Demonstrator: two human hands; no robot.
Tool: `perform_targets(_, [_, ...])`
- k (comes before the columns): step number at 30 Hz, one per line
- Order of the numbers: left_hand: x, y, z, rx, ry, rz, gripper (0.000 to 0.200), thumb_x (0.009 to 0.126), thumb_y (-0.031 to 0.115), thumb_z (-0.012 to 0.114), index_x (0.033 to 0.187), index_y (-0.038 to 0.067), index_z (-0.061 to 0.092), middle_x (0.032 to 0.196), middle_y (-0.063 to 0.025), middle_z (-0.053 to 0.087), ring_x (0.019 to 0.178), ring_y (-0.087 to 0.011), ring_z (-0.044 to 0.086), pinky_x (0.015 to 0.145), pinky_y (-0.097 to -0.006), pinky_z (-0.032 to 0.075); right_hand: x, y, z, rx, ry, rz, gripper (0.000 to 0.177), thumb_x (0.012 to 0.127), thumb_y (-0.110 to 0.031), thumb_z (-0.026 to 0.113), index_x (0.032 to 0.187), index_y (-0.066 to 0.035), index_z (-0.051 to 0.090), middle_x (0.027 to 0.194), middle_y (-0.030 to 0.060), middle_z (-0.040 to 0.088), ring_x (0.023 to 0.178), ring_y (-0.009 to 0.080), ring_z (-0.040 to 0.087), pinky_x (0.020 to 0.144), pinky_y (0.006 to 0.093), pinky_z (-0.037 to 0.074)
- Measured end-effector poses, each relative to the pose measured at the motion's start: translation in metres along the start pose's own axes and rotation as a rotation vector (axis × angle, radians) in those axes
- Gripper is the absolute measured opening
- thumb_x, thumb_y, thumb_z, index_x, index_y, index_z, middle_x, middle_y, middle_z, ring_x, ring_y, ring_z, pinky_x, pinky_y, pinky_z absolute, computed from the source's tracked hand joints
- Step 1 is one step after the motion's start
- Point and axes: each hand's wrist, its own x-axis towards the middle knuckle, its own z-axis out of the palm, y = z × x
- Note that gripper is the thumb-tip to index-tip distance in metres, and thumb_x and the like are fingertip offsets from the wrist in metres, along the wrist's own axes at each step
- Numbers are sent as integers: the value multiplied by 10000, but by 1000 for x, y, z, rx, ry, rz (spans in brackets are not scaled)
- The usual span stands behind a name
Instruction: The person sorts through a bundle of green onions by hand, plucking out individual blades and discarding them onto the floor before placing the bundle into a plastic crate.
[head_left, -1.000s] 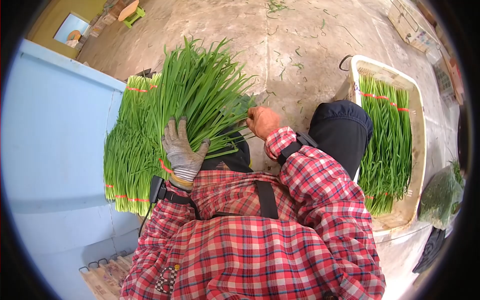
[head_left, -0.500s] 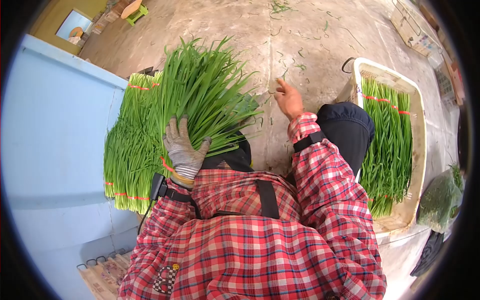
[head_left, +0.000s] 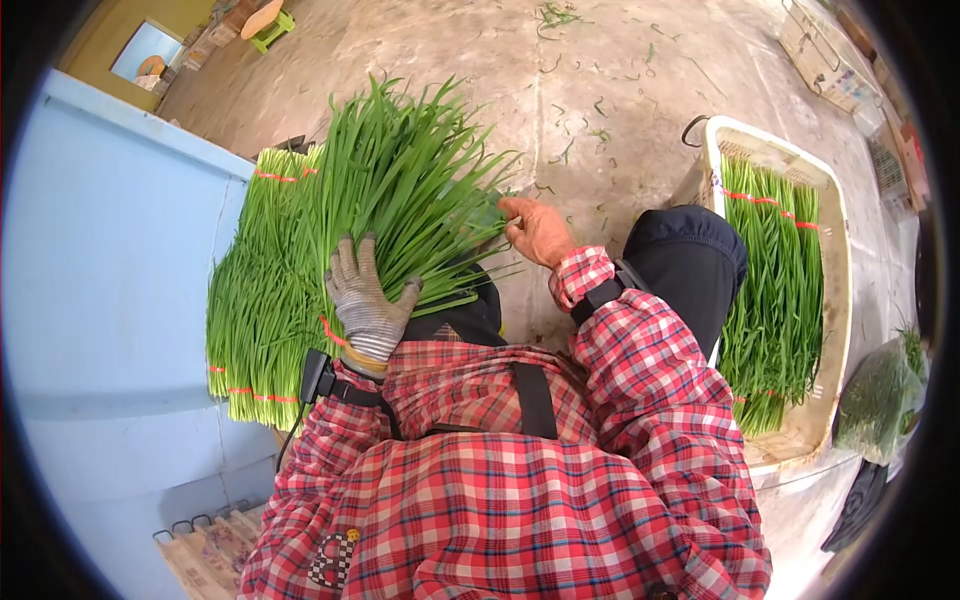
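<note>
My left hand (head_left: 365,300), in a grey striped glove, lies flat with fingers and thumb spread on a loose bunch of garlic chives (head_left: 400,190). The long flat leaves fan out away from me over my left leg. My bare right hand (head_left: 540,232) is beside the leaf tips on the bunch's right edge. Its fingers are curled, the index finger nearest the leaves; whether a leaf is pinched there I cannot make out. Left of the bunch, tied chives (head_left: 255,290) with red bands lie stacked against a light blue panel.
On my right stands a white plastic crate (head_left: 840,300) holding banded chives (head_left: 770,300). A clear bag of greens (head_left: 880,400) sits beyond it. Leaf scraps (head_left: 560,15) litter the concrete floor (head_left: 450,50). The blue panel (head_left: 120,250) rises close on my left.
My right hand has moved left and slightly toward me, from above the floor to the edge of the loose chives. My left hand stays where it was on the bunch.
</note>
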Motion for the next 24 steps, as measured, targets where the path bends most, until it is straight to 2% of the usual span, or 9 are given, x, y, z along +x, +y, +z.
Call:
perform_targets(6, [0, -1, 1, 21, -1, 9, 803, 693, 330, 758, 1367, 44, 428, 1414, -240, 366, 1282, -417, 364, 1068, -516, 280, 2, -5, -7, -251, -100, -163, 183, 797, -87, 651, 964, -116, 719, 938, 137, 670, 881, 306, 643, 786, 407, 511])
perform_targets(8, [-2, -2, 2, 38, 8, 14, 803, 695, 336, 757, 1367, 44, 428, 1411, -240, 369, 1280, -417, 365, 1068, -518, 280, 9, 12, -6, 231, -189, 33, 164, 818, -147, 664, 959, -91, 726, 858, 129, 689, 774, 236, 658, 726, 373, 510])
perform_targets(12, [-2, -1, 2, 30, 6, 21, 795, 702, 353, 751, 1364, 49, 431, 1402, -244, 370, 1268, -426, 367, 1062, -542, 273, 18, 29, -23, 701, -215, 49, 148, 823, -166, 674, 922, -76, 738, 806, 148, 695, 713, 210, 651, 696, 357, 501])
perform_targets(14, [-2, -3, 1, 38, 18, 12, 789, 708, 364, 744, 1365, 57, 433, 1400, -246, 369, 1262, -430, 369, 1060, -551, 269, 21, 5, -49, 82, 42, 244, 227, 826, -155, 675, 1024, -50, 711, 896, 159, 691, 815, 255, 659, 726, 372, 498])
perform_targets(16, [-1, 1, -2, 92, -56, 21, 762, 727, 392, 719, 1364, 80, 440, 1399, -235, 371, 1259, -428, 363, 1058, -560, 262, 15, -17, -47, -852, 758, -67, 319, 791, -106, 658, 1101, -31, 662, 991, 156, 665, 916, 304, 629, 775, 389, 489])
perform_targets(17, [0, 3, -3, 127, -81, 23, 750, 735, 412, 703, 1365, 99, 443, 1396, -220, 381, 1263, -419, 354, 1059, -563, 256, 18, -31, -51, -844, 763, -98, 319, 791, -106, 658, 1101, -31, 662, 991, 156, 665, 916, 304, 629, 775, 389, 489])
perform_targets(21, [4, 11, -8, 132, -140, 83, 755, 723, 426, 699, 1363, 104, 460, 1378, -216, 407, 1253, -411, 359, 1072, -579, 224, 14, -135, -36, -128, 171, -788, 289, 724, -76, 598, 1012, -61, 602, 1002, 141, 604, 960, 327, 579, 812, 443, 467])
perform_targets(22, [4, 14, -6, 126, -128, 86, 755, 723, 426, 699, 1363, 104, 460, 1378, -216, 407, 1253, -411, 359, 1072, -579, 224, 14, -149, -7, -177, 106, -911, 253, 747, -101, 606, 998, -74, 585, 1008, 125, 585, 987, 301, 559, 822, 434, 441])
perform_targets(24, [3, 20, 1, 116, -102, 146, 736, 724, 444, 683, 1344, 96, 490, 1374, -223, 412, 1269, -425, 345, 1091, -586, 190, 7, -173, 21, -263, -38, -833, 257, 777, -126, 643, 1018, -66, 581, 1056, 113, 580, 1085, 280, 528, 884, 395, 425])
